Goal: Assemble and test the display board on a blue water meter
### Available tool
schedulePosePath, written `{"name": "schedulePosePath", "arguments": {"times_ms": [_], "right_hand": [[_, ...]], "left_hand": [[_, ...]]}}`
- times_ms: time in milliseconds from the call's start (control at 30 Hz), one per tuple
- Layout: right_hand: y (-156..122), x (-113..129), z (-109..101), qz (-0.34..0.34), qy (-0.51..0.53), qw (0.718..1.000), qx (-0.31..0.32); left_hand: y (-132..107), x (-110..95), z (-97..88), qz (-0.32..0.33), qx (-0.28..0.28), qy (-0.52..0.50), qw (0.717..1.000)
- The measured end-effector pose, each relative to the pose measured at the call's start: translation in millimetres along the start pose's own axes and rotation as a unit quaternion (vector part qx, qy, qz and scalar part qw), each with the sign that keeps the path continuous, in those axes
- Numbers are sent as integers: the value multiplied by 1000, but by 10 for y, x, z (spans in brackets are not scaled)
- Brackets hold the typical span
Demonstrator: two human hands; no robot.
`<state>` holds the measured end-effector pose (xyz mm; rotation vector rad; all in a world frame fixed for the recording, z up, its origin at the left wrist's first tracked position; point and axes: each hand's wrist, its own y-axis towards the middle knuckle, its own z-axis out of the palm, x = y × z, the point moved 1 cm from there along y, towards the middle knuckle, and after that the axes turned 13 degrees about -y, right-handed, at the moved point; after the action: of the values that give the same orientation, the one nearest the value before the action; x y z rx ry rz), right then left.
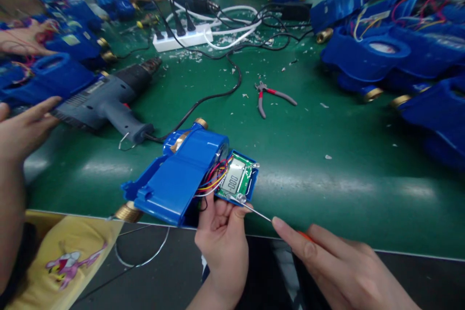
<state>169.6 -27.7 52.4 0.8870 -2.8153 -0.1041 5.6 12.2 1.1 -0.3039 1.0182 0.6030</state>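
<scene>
A blue water meter [178, 174] with brass ends lies at the table's near edge, its cover open. Coloured wires run to a green circuit board with a small display [234, 180]. My left hand [221, 242] grips the board's holder from below, fingers curled round its lower edge. My right hand [341, 266] is closed on a thin screwdriver [254, 210] with an orange handle; its tip rests on a screw at the board's lower corner.
A grey electric drill [105, 101] lies at left, its cord crossing the green table [327, 179]. Pliers [271, 96] lie mid-table. A white power strip [181, 38] sits at the back. Blue meters [392, 53] pile up right and left. Another person's hand [25, 128] reaches in at left.
</scene>
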Motion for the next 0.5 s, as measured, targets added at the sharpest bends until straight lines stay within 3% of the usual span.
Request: {"name": "schedulePosePath", "arguments": {"times_ms": [100, 500], "right_hand": [[-45, 31, 61, 17, 11, 1000, 18], [-122, 25, 276, 12, -5, 997, -74]], "left_hand": [[-4, 0, 5, 6, -11, 4, 1000], [-15, 1, -25, 20, 3, 39, 999]]}}
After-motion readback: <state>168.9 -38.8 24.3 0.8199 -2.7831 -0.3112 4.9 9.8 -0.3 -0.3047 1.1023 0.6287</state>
